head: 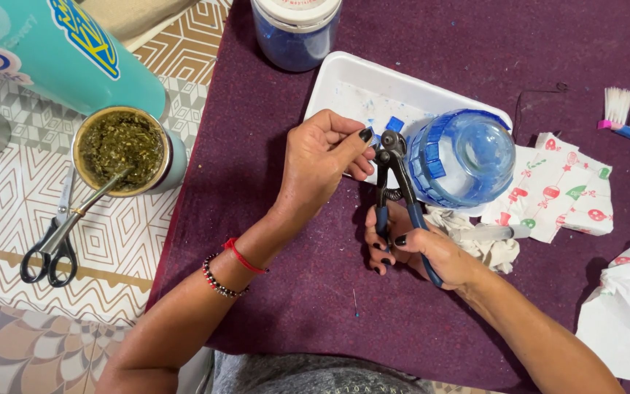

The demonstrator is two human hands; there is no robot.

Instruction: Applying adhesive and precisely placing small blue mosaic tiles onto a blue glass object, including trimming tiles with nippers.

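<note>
Head view: right hand (421, 248) clenched around nippers (395, 197), left hand (326, 157) pinching something tiny beside them.

We see open purple cloth (315, 292) below our hands, free to pass. Ahead, the white tray (344, 80), the glass jar (464, 157) and the blue-filled tub (294, 33) block us; rightward lie printed napkins (574, 191); leftward stand the gourd cup (122, 149) and scissors (52, 244).
</note>
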